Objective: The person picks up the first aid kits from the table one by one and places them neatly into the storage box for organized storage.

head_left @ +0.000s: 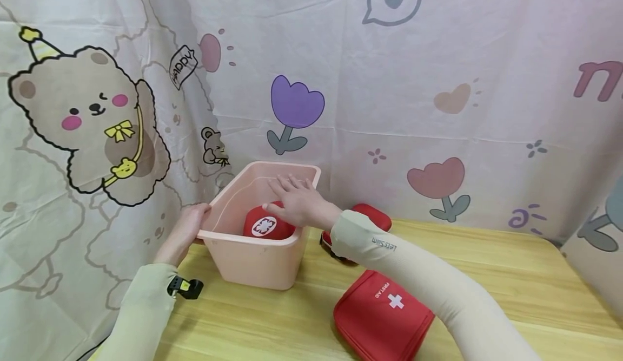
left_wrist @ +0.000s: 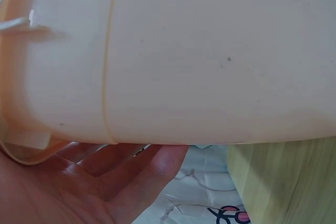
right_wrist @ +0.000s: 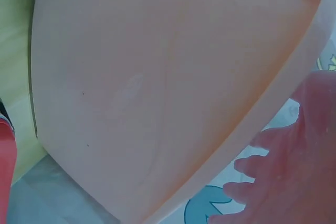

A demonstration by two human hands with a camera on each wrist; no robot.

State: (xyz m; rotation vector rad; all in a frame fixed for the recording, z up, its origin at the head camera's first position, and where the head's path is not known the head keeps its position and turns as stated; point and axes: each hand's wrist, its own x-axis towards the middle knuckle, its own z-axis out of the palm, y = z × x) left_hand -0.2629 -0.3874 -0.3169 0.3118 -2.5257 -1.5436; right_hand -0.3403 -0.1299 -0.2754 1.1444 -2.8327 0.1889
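Observation:
A pink plastic bin [head_left: 255, 261] stands on the table with a red pouch [head_left: 255, 225] inside, which bears a white round emblem. My left hand [head_left: 187, 225] holds the bin's rim at its near left corner. In the left wrist view, the fingers [left_wrist: 149, 174] of that hand lie against the bin's outer wall. My right hand [head_left: 304, 201] is over the bin's opening, fingers spread, partly covering the pouch. Seen from the right wrist, the hand [right_wrist: 296, 171] is beyond the bin's rim with its fingers apart and nothing gripped.
A red first aid bag [head_left: 379, 317] with a white cross lies on the wooden table [head_left: 511, 290], right of the bin. Behind my right forearm sits another red case [head_left: 372, 216], partly hidden. A printed curtain [head_left: 360, 79] hangs behind and along the left.

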